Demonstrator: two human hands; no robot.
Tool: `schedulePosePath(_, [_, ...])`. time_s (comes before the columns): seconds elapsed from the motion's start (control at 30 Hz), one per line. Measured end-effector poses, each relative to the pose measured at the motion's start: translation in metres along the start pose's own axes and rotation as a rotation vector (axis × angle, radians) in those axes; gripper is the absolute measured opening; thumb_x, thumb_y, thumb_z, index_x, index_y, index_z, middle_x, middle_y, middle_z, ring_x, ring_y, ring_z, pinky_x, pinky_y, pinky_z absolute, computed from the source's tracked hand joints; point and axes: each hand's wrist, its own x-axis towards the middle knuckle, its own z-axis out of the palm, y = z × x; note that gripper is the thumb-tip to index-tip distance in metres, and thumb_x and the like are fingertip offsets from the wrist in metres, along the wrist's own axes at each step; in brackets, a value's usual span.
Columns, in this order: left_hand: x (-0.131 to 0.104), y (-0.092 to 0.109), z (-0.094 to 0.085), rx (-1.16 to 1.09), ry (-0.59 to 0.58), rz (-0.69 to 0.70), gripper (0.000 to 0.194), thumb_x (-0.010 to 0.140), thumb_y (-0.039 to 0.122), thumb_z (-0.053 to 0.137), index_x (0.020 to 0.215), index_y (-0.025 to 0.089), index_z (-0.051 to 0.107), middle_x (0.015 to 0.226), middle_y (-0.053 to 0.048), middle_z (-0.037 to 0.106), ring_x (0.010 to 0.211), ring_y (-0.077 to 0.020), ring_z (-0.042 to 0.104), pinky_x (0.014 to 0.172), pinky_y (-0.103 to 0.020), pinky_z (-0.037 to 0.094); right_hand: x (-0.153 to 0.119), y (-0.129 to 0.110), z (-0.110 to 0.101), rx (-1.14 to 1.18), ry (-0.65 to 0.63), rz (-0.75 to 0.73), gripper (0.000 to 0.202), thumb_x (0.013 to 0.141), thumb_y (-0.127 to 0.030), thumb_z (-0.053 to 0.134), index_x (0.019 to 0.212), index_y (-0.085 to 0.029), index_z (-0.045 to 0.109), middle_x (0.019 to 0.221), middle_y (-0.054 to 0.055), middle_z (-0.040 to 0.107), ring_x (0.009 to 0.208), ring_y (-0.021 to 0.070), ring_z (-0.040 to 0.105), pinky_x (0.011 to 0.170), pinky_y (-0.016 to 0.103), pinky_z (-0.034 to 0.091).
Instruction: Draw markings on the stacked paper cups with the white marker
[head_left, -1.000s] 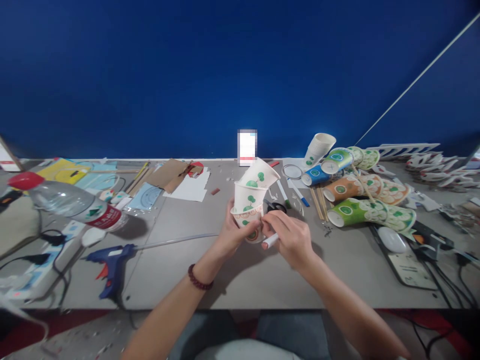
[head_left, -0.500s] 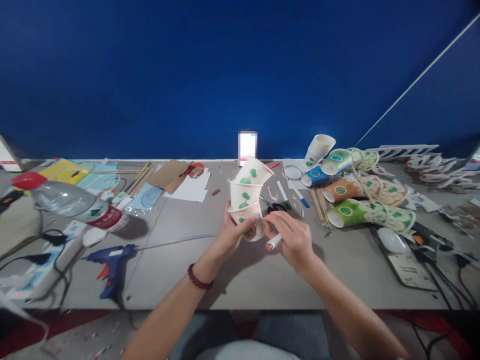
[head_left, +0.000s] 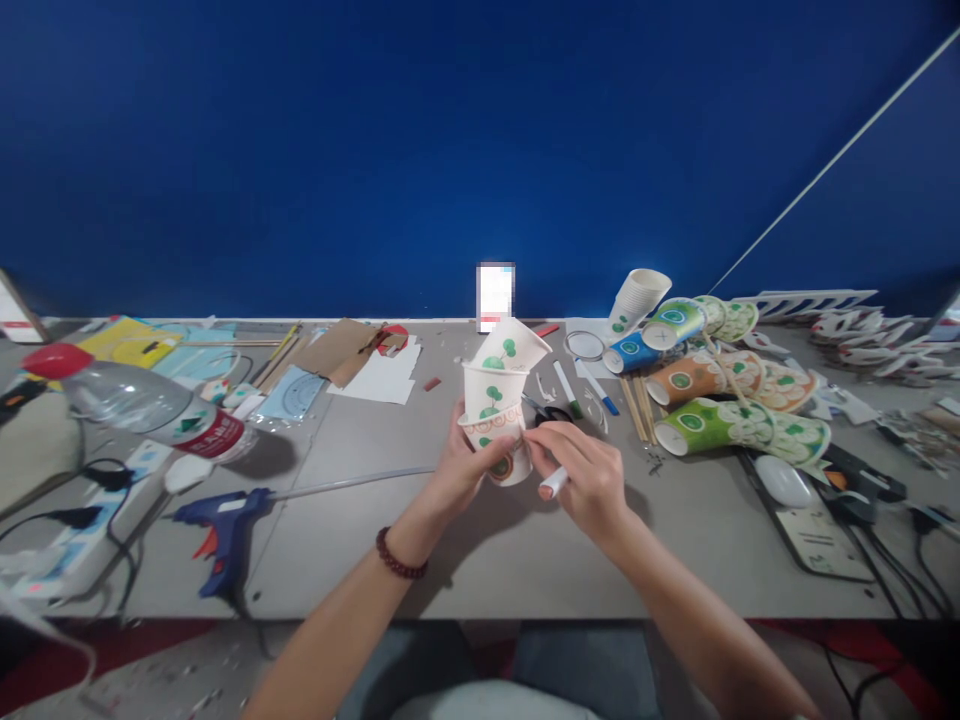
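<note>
The left hand (head_left: 462,468) wraps its fingers around the lowest paper cup (head_left: 486,426), probably for steadiness. The right hand (head_left: 591,465), fingers curled, grips a marker (head_left: 555,484) (its end is orange).

- A plain deep-blue wall (head_left: 360,150) spans the far side, from the left edge of view to the right.
- On the right, a thin pale line (head_left: 840,155) crosses the blue, slanting up toward the right edge.
- A narrow white strip (head_left: 442,321) runs along the wall's foot, where it meets the table.
- The table (head_left: 352,570) is grey and stretches the full width of view; its near edge is nearly straight, with a small dark spot toward either end.
- A faint seam (head_left: 280,525) crosses the tabletop left of centre.
- Below the near edge, the floor (head_left: 112,648) shows red patches left and right, with a speckled grey area at left.
- Light is brightest low in the wall's middle; the upper corners darken, and soft shadows lie on the tabletop.
</note>
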Motion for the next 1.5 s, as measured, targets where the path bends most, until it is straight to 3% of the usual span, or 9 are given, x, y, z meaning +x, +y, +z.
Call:
schedulePosePath(0.57, [0.001,-0.007,-0.002,0.118,0.023,0.038,0.079,0.060,0.029,0.090,0.125,0.024,0.046,0.093,-0.001,0.070,0.081,-0.0161,0.067,0.077,-0.030,0.052,-0.008,0.004,0.004,0.012,-0.090,0.045,0.011,0.090,-0.010,0.056,0.085,-0.018,0.062,0.079,0.003,0.069,0.064,0.0107,0.063,0.057,0.022,0.041])
schedulePosePath(0.8, [0.002,-0.004,0.000,0.058,0.065,0.054,0.081,0.059,0.027,0.090,0.128,0.023,0.049,0.097,-0.003,0.071,0.086,-0.0173,0.067,0.081,-0.031,0.052,-0.008,0.005,0.003,0.024,-0.119,0.046,0.015,0.088,-0.007,0.054,0.085,-0.019,0.061,0.079,0.003,0.069,0.065,0.0111,0.064,0.058,0.021,0.043])
schedulePosePath(0.93, [0.005,0.000,-0.001,-0.009,0.053,0.035,0.071,0.061,0.026,0.089,0.124,0.021,0.055,0.096,-0.003,0.072,0.082,-0.0169,0.068,0.077,-0.030,0.053,-0.007,0.002,0.003,0.065,-0.118,0.044,0.015,0.089,-0.008,0.053,0.085,-0.019,0.061,0.076,0.003,0.068,0.067,0.0118,0.065,0.057,0.020,0.044])
schedulePosePath(1.07, [0.008,0.001,-0.001,-0.091,-0.036,-0.035,0.049,0.064,0.031,0.086,0.105,0.016,0.066,0.091,-0.006,0.074,0.080,-0.0189,0.070,0.076,-0.030,0.054,-0.003,-0.004,0.001,0.146,-0.033,0.106,0.009,0.091,-0.013,0.055,0.089,-0.019,0.061,0.079,0.004,0.069,0.070,0.0132,0.066,0.057,0.021,0.048])
schedulePosePath(1.17, [0.008,0.001,-0.001,-0.140,-0.065,-0.059,0.043,0.064,0.033,0.085,0.100,0.014,0.070,0.093,-0.008,0.075,0.084,-0.0212,0.071,0.080,-0.032,0.055,-0.001,-0.010,-0.001,0.202,0.017,0.207,0.009,0.090,-0.015,0.057,0.092,-0.020,0.064,0.087,0.006,0.071,0.073,0.0147,0.068,0.056,0.022,0.051])
schedulePosePath(1.3, [0.006,0.001,0.000,-0.149,-0.076,-0.029,0.040,0.065,0.031,0.085,0.098,0.013,0.071,0.092,-0.008,0.074,0.083,-0.0205,0.069,0.080,-0.032,0.054,-0.003,-0.014,0.001,0.245,0.009,0.260,0.025,0.090,-0.020,0.060,0.114,-0.021,0.066,0.106,0.011,0.072,0.084,0.0183,0.071,0.059,0.025,0.057])
schedulePosePath(1.5, [0.004,0.003,0.001,-0.143,-0.067,-0.012,0.040,0.065,0.030,0.085,0.100,0.014,0.070,0.093,-0.007,0.074,0.086,-0.0194,0.069,0.080,-0.030,0.054,-0.009,-0.017,0.005,0.259,-0.042,0.253,0.032,0.091,-0.020,0.062,0.122,-0.024,0.067,0.114,0.012,0.069,0.060,0.0098,0.064,0.051,0.023,0.054])
